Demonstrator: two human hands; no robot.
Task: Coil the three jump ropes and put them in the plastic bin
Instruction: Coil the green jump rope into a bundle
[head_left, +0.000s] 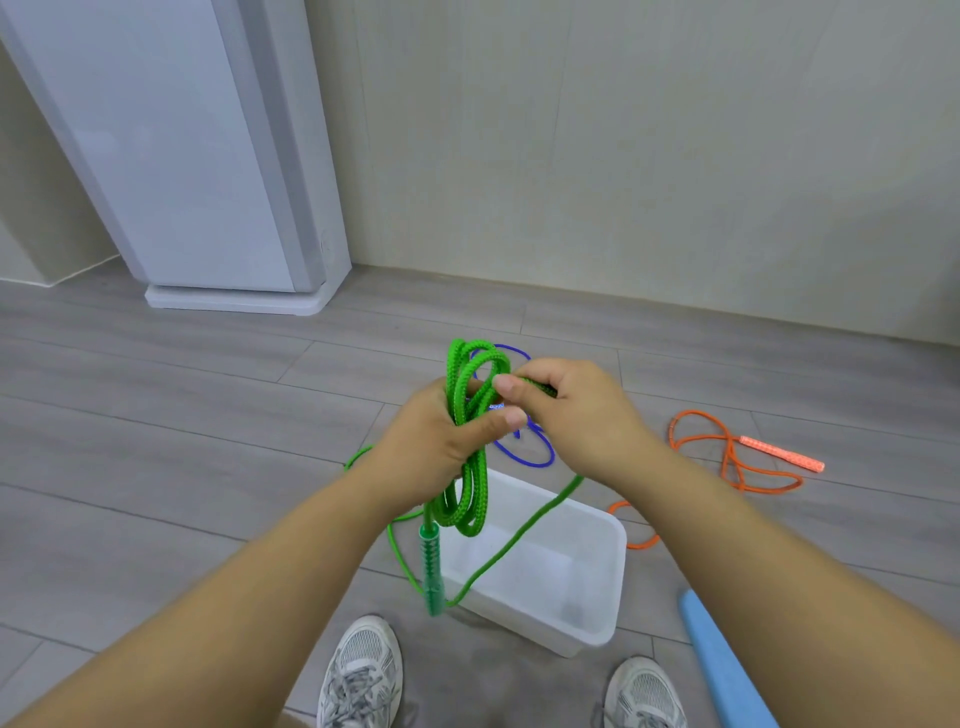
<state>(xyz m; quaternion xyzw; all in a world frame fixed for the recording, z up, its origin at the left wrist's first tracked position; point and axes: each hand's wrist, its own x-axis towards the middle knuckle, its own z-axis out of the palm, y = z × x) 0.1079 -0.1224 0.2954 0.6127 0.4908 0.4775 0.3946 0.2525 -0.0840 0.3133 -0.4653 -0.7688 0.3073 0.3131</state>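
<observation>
Fingers of left hand are curled tight round the bundled loops of green rope, thumb across the front. Loops stand roughly vertical, top bend above the fist, bottom bends hanging below. Right hand is just beside it, thumb and forefinger pinching the same rope at the top of the coil.

Head view, the only one: green handle dangles straight down from the left fist. Loose tail drops from under the right hand, sags across the open plastic bin, turns near the handle and runs back up toward the left wrist. Can't tell if it touches the bin. Bin sits on the floor below the hands, slightly right. Blue rope lies beyond the bin, partly hidden by the hands. Orange rope lies well apart to the right, uncoiled.

Judgement: first rope mid-coil, slack left to take up. Slack hangs below the right hand, so that hand is nearer. Next wrap goes over onto the left fist, along the coil's vertical axis.
</observation>
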